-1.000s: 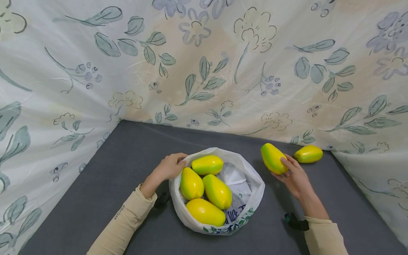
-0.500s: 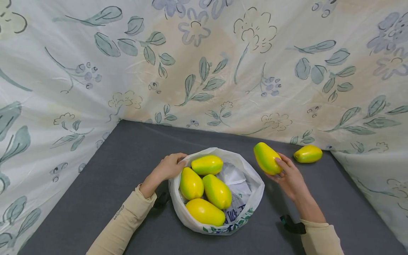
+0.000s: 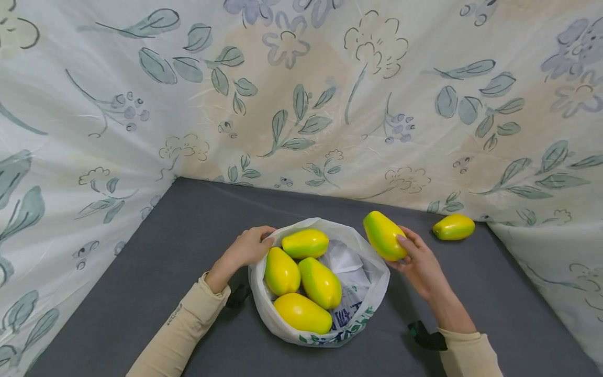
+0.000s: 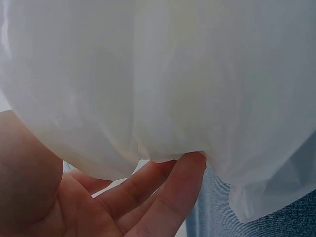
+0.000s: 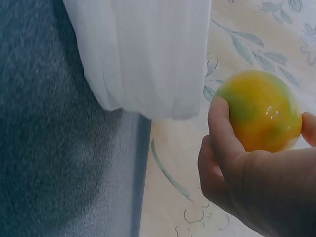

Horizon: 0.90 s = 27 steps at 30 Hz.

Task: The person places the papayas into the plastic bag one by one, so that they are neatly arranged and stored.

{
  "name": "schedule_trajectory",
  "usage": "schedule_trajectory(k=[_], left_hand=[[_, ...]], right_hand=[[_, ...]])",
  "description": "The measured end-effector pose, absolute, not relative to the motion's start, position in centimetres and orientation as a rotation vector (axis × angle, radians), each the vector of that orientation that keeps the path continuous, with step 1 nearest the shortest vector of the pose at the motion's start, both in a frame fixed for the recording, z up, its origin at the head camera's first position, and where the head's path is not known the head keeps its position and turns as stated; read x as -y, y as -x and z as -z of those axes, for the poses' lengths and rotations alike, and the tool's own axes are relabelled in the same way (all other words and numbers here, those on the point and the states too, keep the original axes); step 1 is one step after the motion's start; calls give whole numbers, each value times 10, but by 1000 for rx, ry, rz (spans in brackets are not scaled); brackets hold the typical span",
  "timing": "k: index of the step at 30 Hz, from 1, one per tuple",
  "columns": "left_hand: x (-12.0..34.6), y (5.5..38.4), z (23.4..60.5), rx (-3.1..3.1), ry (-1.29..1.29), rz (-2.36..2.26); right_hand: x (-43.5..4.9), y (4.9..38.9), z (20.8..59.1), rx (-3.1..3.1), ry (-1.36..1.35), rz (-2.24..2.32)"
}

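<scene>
A white plastic bag (image 3: pixel 377 283) stands with its mouth wide and several yellow-green papayas (image 3: pixel 320 283) inside. My left hand (image 3: pixel 248 247) grips its rim at the far left; in the left wrist view the fingers (image 4: pixel 182 182) lie against the pale plastic. Just beyond the bag's right rim, my right hand (image 3: pixel 419 264) holds another papaya (image 3: pixel 383 235) up off the table, tilted, its narrower end toward me. The right wrist view shows that papaya (image 5: pixel 259 111) end-on between fingers and thumb, apart from the bag (image 5: pixel 143 59).
One more papaya (image 3: pixel 454 226) lies on the dark grey tabletop (image 3: pixel 207 209) at the back right, near the foot of the flowered cloth (image 3: pixel 301 104). This cloth hangs along the back and both sides.
My right hand has moved left with its papaya, bringing it close to the bag's right rim. The left hand and the bag have stayed in place.
</scene>
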State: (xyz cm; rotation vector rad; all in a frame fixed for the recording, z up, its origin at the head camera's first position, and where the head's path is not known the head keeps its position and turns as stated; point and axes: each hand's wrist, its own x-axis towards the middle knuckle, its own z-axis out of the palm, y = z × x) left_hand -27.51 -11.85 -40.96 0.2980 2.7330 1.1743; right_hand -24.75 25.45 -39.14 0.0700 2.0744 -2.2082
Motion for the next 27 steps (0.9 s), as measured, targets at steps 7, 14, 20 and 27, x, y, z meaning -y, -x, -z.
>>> schedule_trajectory(k=[7,14,20,27], left_hand=[[118,275,410,-2734,-300,-1162],[118,275,410,-2740,-290,-1160],[119,275,411,-2740,-282,-1155],[119,275,410,-2739,-288,-1152]], right_hand=[[-248,242,391,-2045,-24,2210],[-241,239,391,-2023,14,2207],[-236,238,392,-2044,50,2180],[-233,237,392,-2052,49,2160]])
